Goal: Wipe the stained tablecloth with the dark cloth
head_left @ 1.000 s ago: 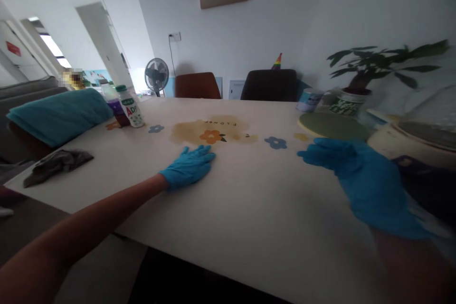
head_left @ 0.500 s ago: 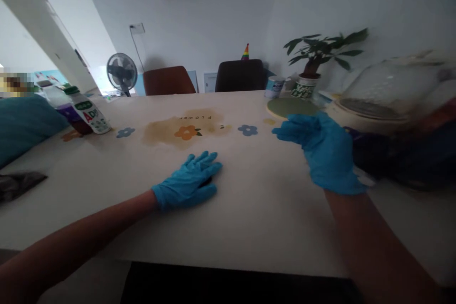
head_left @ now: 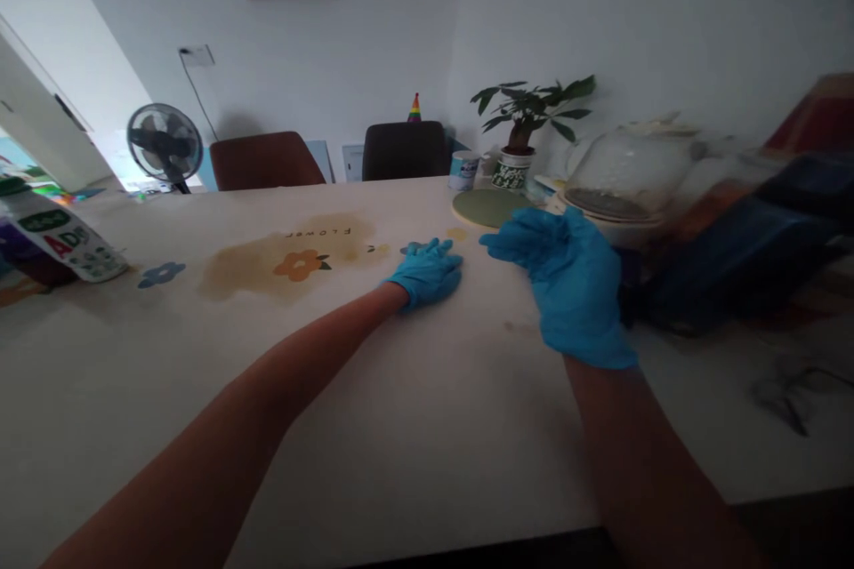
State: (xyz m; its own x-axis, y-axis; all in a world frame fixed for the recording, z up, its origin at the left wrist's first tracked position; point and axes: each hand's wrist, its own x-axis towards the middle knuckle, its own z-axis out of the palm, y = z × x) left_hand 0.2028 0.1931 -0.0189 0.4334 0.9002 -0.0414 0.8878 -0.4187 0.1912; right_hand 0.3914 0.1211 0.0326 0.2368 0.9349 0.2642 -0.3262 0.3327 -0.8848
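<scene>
In the head view, the left hand [head_left: 427, 271] lies flat on the table [head_left: 400, 427], towards the far edge, its gloved fingers spread. The right hand [head_left: 567, 284] hovers just beside it with fingers loosely open, holding nothing. A green mat [head_left: 484, 206] lies just beyond the right hand, beside a glass-lidded pot [head_left: 627, 173]. A bottle [head_left: 67, 244] is at the left edge.

Bottle [head_left: 63, 240] cut by left edge; right-side clutter [head_left: 740, 258] blurred.

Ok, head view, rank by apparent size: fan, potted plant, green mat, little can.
1. potted plant
2. fan
3. green mat, about as wide as the fan but flatter
4. little can
Their distances differ, so true sizes may not match.
</scene>
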